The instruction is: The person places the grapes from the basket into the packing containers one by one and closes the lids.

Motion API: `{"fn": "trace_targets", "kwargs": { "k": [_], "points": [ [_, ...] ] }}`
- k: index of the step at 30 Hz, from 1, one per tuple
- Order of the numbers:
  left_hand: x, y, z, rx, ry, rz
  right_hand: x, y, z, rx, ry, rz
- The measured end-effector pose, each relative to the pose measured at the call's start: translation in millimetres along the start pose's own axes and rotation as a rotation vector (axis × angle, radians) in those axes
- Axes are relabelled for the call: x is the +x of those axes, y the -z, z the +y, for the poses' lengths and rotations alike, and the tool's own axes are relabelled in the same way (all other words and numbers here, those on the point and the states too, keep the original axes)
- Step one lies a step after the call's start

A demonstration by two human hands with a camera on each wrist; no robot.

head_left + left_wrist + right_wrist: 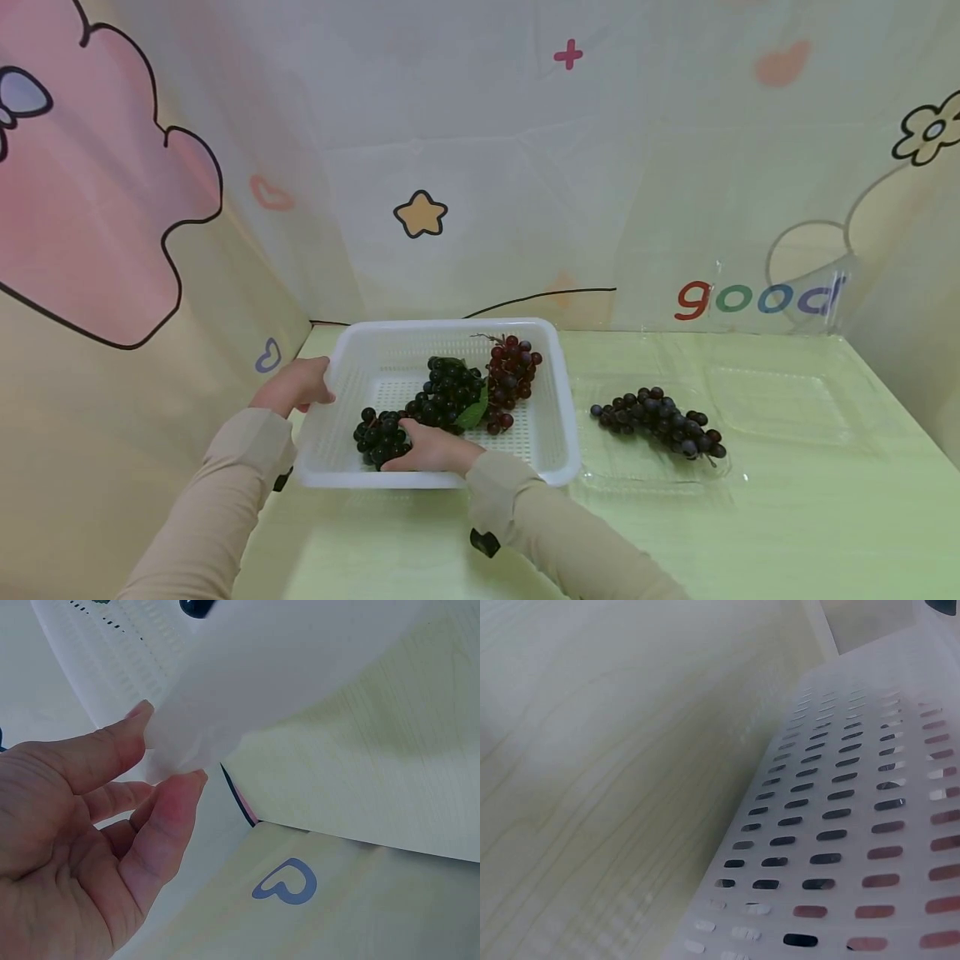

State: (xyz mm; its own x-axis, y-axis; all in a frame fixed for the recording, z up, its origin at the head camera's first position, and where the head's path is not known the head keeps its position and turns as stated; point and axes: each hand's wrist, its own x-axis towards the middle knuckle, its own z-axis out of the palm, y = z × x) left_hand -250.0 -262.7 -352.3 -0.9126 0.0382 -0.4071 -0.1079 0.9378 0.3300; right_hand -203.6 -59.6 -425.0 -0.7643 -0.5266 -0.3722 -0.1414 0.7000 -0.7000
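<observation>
A white perforated plastic basket point(566, 450) stands on the table in the head view. My left hand point(296, 385) holds its left rim; in the left wrist view the thumb and fingers point(174, 832) pinch the edge. Inside the basket my right hand point(435, 450) grips a dark green bunch of grapes point(377, 433) at the front left, thumb on top. Another dark green bunch point(450, 385) with a leaf point(474, 412) lies in the middle, and a red bunch point(512, 367) at the right. The basket's slotted side point(832, 802) hides my right fingers in the right wrist view.
Right of the basket, a dark purple bunch of grapes point(663, 423) lies in a clear plastic tray point(637, 485). Further right is another clear container point(780, 417). A printed curtain point(480, 167) closes off the back and sides of the table point(825, 533).
</observation>
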Motion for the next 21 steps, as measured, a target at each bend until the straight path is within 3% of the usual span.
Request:
{"fn": "trace_targets", "kwargs": {
  "k": [21],
  "points": [
    [-0.7,0.2,0.7,-0.002,0.002,-0.008,4.3,-0.2,4.1,-0.029,0.039,-0.017]
  ]
}}
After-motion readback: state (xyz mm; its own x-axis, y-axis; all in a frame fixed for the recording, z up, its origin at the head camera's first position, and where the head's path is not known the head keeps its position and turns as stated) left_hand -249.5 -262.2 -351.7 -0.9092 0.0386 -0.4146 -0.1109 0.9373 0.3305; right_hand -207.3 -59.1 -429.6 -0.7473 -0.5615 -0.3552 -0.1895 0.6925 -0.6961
